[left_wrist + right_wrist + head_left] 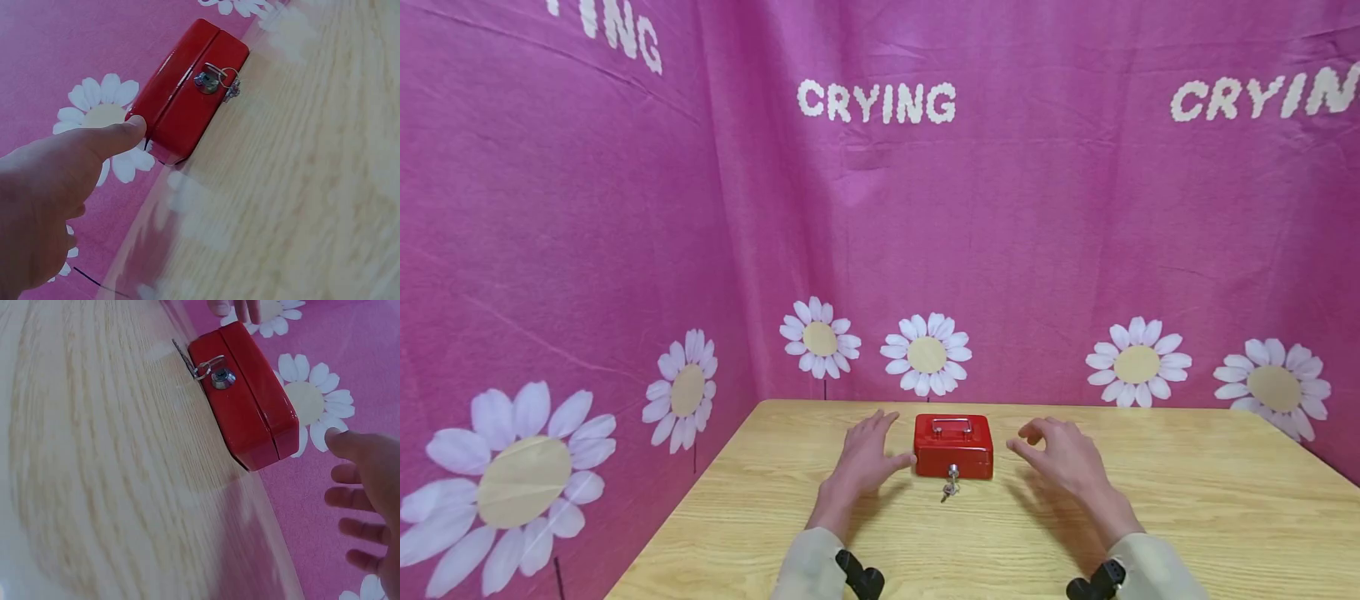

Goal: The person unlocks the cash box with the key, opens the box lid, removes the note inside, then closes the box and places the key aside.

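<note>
A small red metal cash box [953, 458] stands shut on the wooden table, its silver handle [952, 427] lying on the lid. Its front lock [207, 82] has a key in it, and a ring with more keys [950, 489] hangs from that. On the box's left is my left hand [867, 454], fingers spread; the thumb reaches the box's left edge, and whether it touches cannot be told. My right hand [1062, 454] hovers to the right of the box, apart from it, fingers loosely bent and holding nothing.
The light wooden table [760, 500] reaches back to a magenta cloth [1000, 250] printed with white daisies and lettering. Another stretch of this cloth hangs along the table's left side. Black camera mounts [861, 577] sit at both wrists.
</note>
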Demonstrator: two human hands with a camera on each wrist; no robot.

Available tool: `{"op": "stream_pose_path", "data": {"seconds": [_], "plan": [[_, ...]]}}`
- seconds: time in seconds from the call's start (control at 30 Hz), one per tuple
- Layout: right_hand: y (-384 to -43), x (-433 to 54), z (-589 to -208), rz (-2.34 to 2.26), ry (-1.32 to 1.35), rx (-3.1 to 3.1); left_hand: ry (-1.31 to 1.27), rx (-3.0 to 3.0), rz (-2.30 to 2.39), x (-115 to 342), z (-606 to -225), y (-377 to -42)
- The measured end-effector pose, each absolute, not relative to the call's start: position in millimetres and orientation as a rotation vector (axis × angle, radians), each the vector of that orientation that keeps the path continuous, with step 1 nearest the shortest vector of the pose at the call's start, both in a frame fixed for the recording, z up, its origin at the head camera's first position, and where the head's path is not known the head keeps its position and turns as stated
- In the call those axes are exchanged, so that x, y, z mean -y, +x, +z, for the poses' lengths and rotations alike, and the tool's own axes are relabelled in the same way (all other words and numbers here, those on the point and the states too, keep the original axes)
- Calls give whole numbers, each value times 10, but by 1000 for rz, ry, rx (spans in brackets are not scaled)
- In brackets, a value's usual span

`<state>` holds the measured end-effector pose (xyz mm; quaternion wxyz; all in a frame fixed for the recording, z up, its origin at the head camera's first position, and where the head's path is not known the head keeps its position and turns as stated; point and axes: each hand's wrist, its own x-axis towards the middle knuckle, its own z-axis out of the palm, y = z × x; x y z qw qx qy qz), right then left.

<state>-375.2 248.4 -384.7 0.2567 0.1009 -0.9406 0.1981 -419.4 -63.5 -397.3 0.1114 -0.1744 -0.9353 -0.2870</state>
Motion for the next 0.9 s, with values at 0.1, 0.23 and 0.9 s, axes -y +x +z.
{"op": "stream_pose_path", "data": {"seconds": [0.1,0.23,0.9], "plan": [[-3761,-2451,-3825,577,321,2535,-537,2755,-867,619,-3995,-4210],[-3749,-2374,-3797,653,354,2575,-552,2744,-897,594,-3984,-4186],[-3729,-2081,-3807,712,366,2668,-567,2739,-965,550,-3975,-4173]]}}
